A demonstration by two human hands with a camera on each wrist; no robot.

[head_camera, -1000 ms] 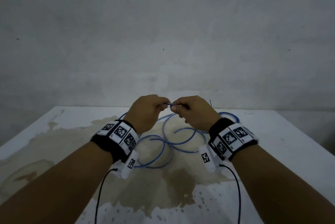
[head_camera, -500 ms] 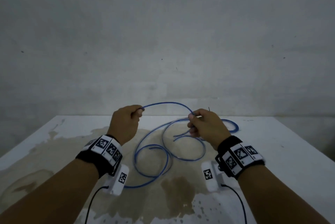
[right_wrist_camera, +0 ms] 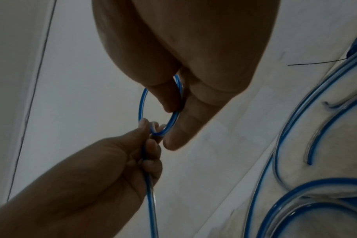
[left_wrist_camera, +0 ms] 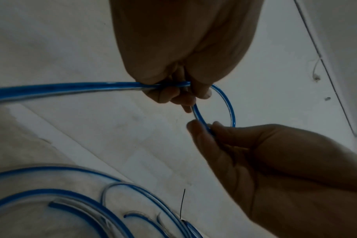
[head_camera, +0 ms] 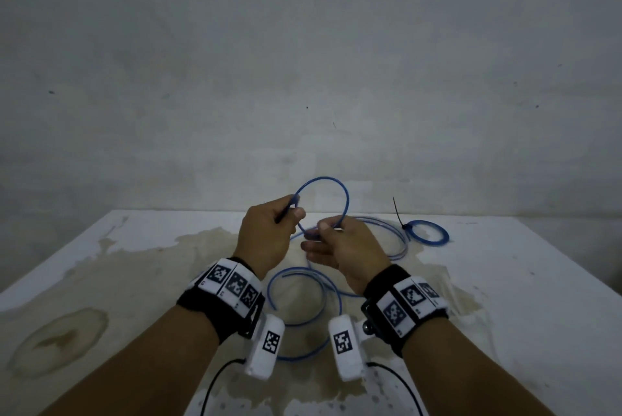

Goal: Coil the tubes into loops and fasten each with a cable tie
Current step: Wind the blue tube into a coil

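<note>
A thin blue tube (head_camera: 322, 179) arches up in a small loop between my two hands above the white table (head_camera: 505, 281). My left hand (head_camera: 294, 213) grips one side of that loop, fingers curled round the tube (left_wrist_camera: 71, 87). My right hand (head_camera: 319, 230) pinches the other side between thumb and forefinger (right_wrist_camera: 169, 99). In the right wrist view the left hand (right_wrist_camera: 148, 132) holds the loop's bottom, close to my right fingertips. The rest of the tube (head_camera: 303, 298) lies in loose curves on the table under my wrists.
At the back right of the table lies a coiled blue tube (head_camera: 429, 234) fastened with a black cable tie (head_camera: 399, 213) whose tail sticks up. Brown stains (head_camera: 57, 338) mark the tabletop. A grey wall rises behind the far edge.
My hands were pinching the tube together, drew apart with a wide arc between them, and have now come close again, closing the arc into a small raised loop.
</note>
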